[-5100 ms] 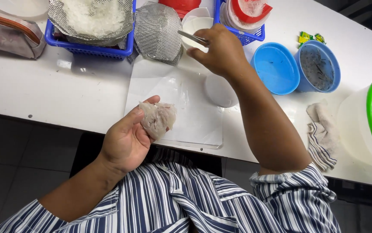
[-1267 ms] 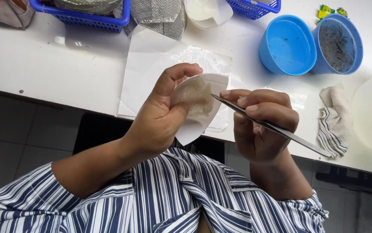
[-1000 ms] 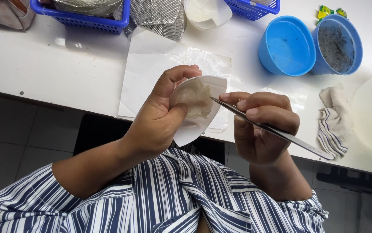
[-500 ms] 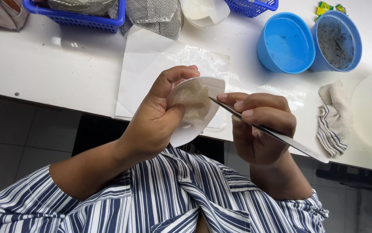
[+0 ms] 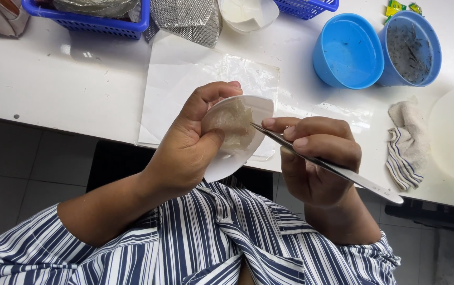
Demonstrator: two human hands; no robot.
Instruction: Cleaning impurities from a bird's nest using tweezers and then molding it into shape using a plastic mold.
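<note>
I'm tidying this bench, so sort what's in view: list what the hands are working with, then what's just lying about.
In use:
left hand
small white dish with a pale wet lump
right hand
metal tweezers

Lying about:
two blue tubs
striped rag
clear plastic sheet
blue basket
mesh strainer

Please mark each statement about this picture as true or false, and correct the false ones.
1. The left hand holds a small white dish with a pale fibrous lump in it. True.
2. The right hand holds a pair of scissors. False: it holds metal tweezers.
3. The two round tubs on the table are red. False: both are blue.
4. A striped cloth lies on the white table. True.
</note>
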